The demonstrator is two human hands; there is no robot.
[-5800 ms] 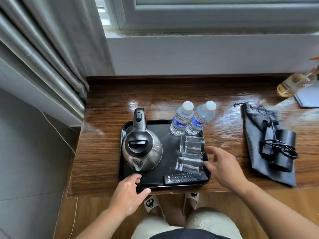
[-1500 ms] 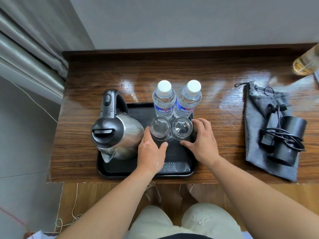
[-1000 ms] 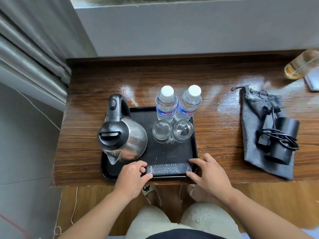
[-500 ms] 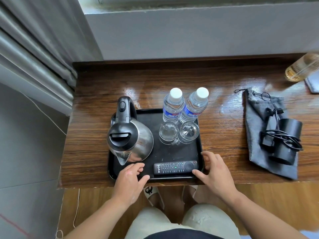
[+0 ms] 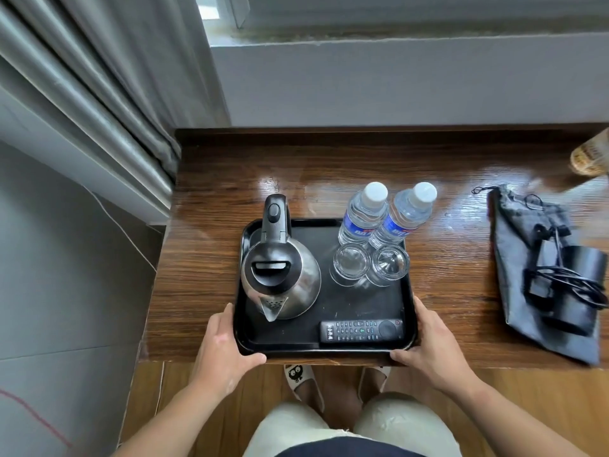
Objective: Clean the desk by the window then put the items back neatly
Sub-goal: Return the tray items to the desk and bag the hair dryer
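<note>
Here left hand [image 5: 224, 347] grips the tray [image 5: 356, 301] (kettle [image 5: 280, 278] aboard); right hand [image 5: 435, 347] grips its other corner

Curtain [image 5: 108, 103]: grey, pleated, at left.
Sill [image 5: 412, 44]: pale, grimy.
Wall [image 5: 395, 87]: plain grey.
Floor [image 5: 204, 394]: wood planks near, grey tile left.
Desk [image 5: 204, 252]: glossy dark wood, daylight glare.

Nothing legible (bottle labels [image 5: 357, 231] too blurred).

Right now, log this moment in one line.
left hand: grips black plastic tray, near-left corner | right hand: grips tray, near-right corner | on tray: steel kettle, black remote control
</note>
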